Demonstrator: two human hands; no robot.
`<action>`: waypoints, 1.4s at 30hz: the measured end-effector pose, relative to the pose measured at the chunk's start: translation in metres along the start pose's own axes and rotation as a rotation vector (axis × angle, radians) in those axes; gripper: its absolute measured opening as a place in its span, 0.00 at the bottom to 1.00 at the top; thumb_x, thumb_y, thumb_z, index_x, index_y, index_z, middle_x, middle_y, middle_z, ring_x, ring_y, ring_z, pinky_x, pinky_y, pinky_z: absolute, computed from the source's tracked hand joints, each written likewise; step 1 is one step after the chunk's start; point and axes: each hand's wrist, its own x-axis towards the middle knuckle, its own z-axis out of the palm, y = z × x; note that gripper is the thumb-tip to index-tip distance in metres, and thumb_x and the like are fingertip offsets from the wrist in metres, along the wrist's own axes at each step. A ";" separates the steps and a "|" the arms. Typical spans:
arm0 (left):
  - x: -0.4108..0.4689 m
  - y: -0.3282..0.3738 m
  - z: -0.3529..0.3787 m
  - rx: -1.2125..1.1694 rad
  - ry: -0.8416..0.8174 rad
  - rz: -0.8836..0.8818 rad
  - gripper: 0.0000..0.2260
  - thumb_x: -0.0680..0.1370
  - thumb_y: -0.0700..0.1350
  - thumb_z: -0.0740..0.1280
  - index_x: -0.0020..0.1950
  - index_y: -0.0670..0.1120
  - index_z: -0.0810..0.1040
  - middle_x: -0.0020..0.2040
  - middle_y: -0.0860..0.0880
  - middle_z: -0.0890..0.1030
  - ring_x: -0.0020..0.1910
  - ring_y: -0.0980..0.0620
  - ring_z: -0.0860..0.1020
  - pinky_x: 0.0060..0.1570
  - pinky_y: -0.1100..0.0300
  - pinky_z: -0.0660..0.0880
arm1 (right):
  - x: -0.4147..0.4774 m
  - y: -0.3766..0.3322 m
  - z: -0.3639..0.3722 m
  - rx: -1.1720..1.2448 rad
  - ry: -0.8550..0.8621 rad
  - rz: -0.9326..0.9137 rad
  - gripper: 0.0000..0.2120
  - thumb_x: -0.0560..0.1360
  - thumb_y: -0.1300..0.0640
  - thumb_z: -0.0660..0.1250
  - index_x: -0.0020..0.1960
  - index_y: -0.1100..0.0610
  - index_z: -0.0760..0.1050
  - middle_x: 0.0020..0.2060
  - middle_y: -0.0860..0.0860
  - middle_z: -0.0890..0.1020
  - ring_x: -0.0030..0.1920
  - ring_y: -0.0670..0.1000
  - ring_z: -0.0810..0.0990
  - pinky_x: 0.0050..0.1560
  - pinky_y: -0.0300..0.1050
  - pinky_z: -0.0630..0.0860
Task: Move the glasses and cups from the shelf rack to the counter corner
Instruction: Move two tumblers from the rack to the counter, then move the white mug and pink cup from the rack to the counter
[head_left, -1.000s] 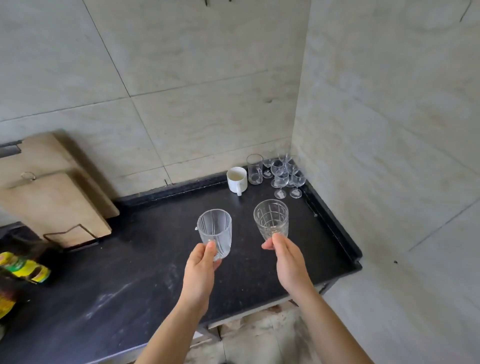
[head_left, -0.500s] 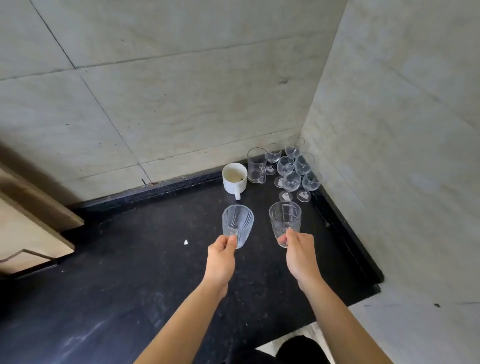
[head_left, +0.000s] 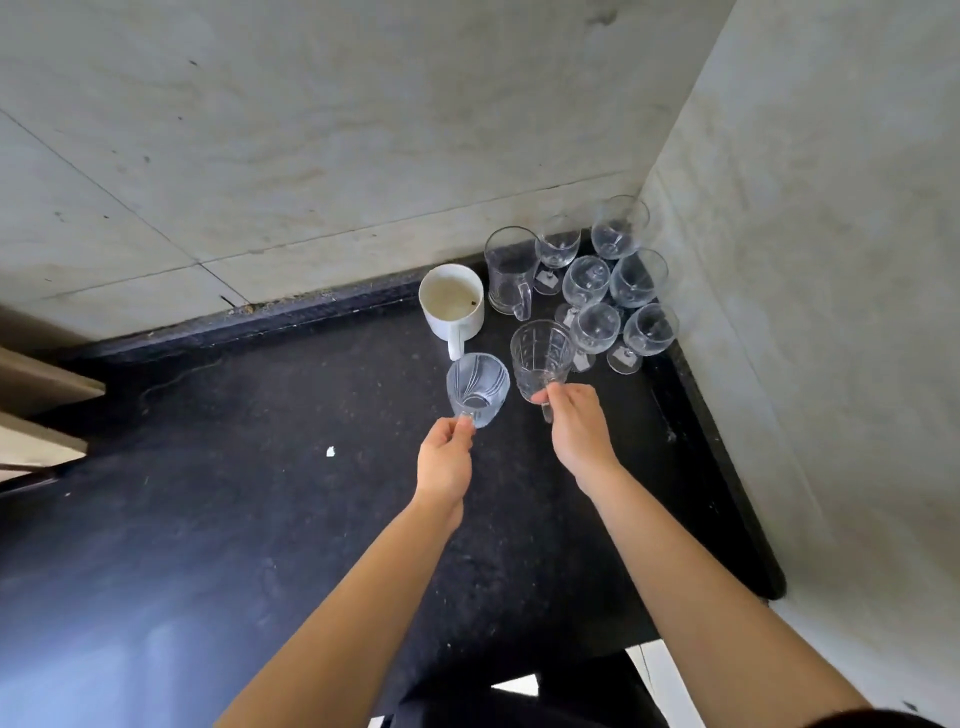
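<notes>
My left hand (head_left: 445, 457) pinches the base of a ribbed clear glass (head_left: 478, 388) just in front of the white mug (head_left: 451, 302). To its right, my right hand (head_left: 574, 426) grips the bottom of a cut-pattern glass (head_left: 541, 356) beside the stemmed glasses. In the counter corner stand a clear glass mug (head_left: 510, 270) and several small stemmed glasses (head_left: 618, 291). Whether the two held glasses touch the black counter (head_left: 260, 493) is unclear. The shelf rack is out of view.
Tiled walls (head_left: 805, 260) close the corner at the back and the right. The counter has a raised black rim (head_left: 727, 467) along its right side. A wooden board edge (head_left: 36, 410) shows at far left. A small white speck (head_left: 330, 451) lies on the counter.
Both hands have carried their glasses forward toward the corner, now close to the mug and stemmed glasses. The view has moved closer and tilted further down.
</notes>
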 end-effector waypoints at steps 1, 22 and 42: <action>0.003 0.002 0.005 -0.019 0.012 -0.001 0.10 0.83 0.49 0.62 0.46 0.46 0.76 0.42 0.50 0.73 0.41 0.54 0.70 0.45 0.60 0.69 | 0.006 0.001 0.000 0.003 -0.007 0.006 0.17 0.84 0.54 0.55 0.42 0.47 0.78 0.52 0.47 0.71 0.49 0.43 0.74 0.58 0.44 0.68; -0.013 0.044 0.013 0.460 0.122 0.284 0.15 0.84 0.52 0.55 0.53 0.46 0.78 0.50 0.50 0.80 0.52 0.46 0.75 0.49 0.54 0.72 | 0.007 -0.016 -0.024 -0.175 0.087 -0.099 0.19 0.84 0.48 0.59 0.69 0.57 0.76 0.65 0.54 0.77 0.63 0.52 0.77 0.61 0.44 0.69; -0.275 -0.024 -0.248 0.979 1.176 0.247 0.32 0.81 0.64 0.48 0.82 0.49 0.53 0.82 0.40 0.48 0.81 0.40 0.44 0.76 0.36 0.46 | -0.201 -0.110 0.145 -0.584 -0.316 -1.380 0.34 0.82 0.38 0.56 0.83 0.50 0.52 0.82 0.59 0.44 0.82 0.63 0.44 0.79 0.63 0.42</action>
